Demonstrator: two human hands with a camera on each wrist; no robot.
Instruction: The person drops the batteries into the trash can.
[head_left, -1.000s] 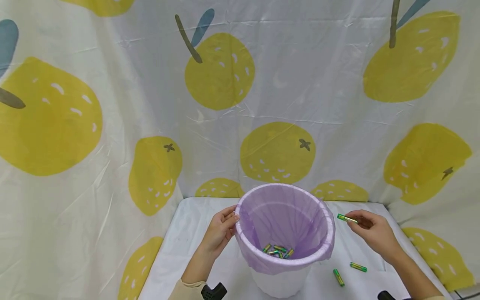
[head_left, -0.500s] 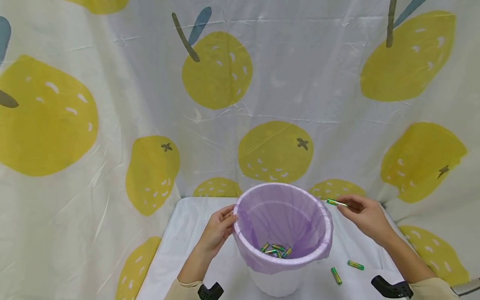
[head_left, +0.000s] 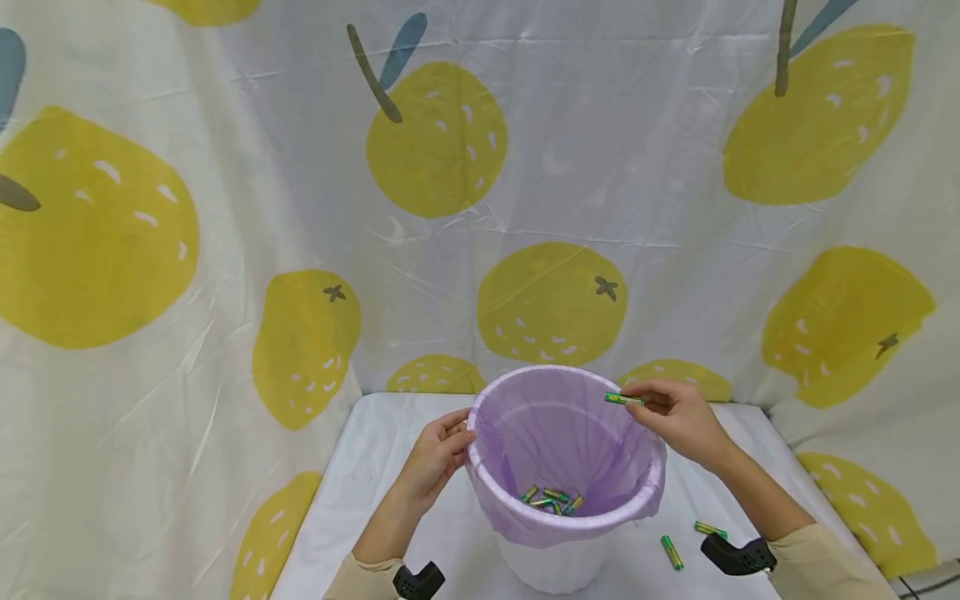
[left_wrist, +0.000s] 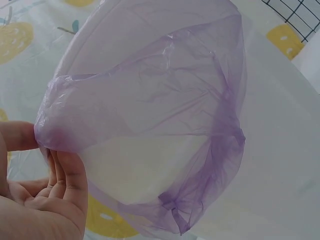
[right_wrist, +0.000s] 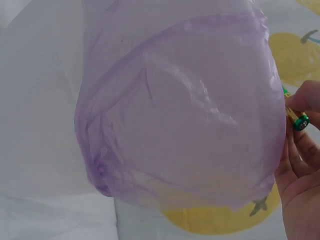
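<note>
A white trash bin (head_left: 551, 567) lined with a purple plastic bag (head_left: 577, 442) stands at the table's middle. My left hand (head_left: 435, 460) grips its left rim, thumb and fingers pinching the bag's folded edge, as the left wrist view also shows. Between thumb and fingers of my right hand (head_left: 682, 421) is a green and gold battery (head_left: 622, 399), held over the bin's right rim. In the right wrist view, one end of that battery (right_wrist: 301, 122) shows beside the bag. Several similar batteries (head_left: 555, 497) lie at the bottom of the bin.
Two loose batteries lie on the table right of the bin: one battery (head_left: 672, 552) in plain view, the other battery (head_left: 708, 529) partly behind the right wrist camera mount (head_left: 738, 555). A lemon-print curtain (head_left: 600, 167) hangs behind the white table (head_left: 390, 417).
My right hand has moved left with the battery, from right of the bin to over its right rim. The left hand keeps its grip on the rim.
</note>
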